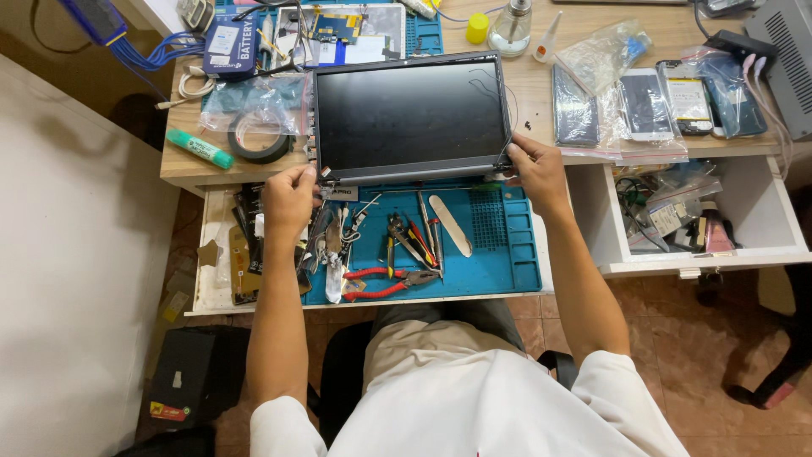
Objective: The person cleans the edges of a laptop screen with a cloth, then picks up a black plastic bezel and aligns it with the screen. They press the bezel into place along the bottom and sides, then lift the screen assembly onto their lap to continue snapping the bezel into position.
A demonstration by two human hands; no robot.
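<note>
Both hands grip the laptop screen [412,116]: left hand [290,199], right hand [535,169].

Seen from our own head camera, we wear a plain white short-sleeved shirt that fills the lower centre of the frame, its sleeves ending above the elbows at lower left and lower right. Both forearms are bare, with no watch, bracelet or glove on either. Our left hand [290,201] and right hand [536,172] carry no rings that we can make out. Below the shirt's upper edge, grey-beige trousers cover our lap at centre frame.
</note>
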